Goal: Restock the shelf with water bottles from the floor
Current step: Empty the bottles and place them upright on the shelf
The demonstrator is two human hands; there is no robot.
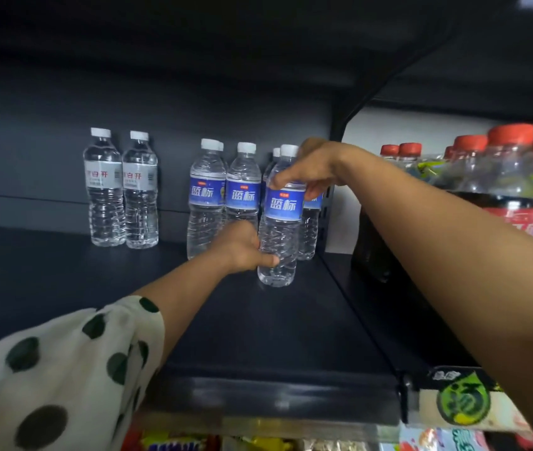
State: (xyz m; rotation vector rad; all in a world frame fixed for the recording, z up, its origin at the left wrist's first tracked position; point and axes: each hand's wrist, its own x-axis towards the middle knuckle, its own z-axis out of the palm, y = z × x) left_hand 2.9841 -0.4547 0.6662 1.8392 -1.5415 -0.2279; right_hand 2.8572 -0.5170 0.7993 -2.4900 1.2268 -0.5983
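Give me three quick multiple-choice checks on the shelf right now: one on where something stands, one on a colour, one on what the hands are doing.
1. Where do the two grey-label bottles stand?
A. left of the blue-label group
B. right of it
C. in front of it

2. What colour are the caps on the drinks in the next bay?
A. white
B. red
C. green

3. How is the front blue-label bottle held?
A. by no hand
B. by one hand
C. by both hands

Answers: 1 A, they stand apart on the shelf, left of the blue labels. 2 B, the caps are red. 3 C, the left hand grips its base and the right hand holds its shoulder.
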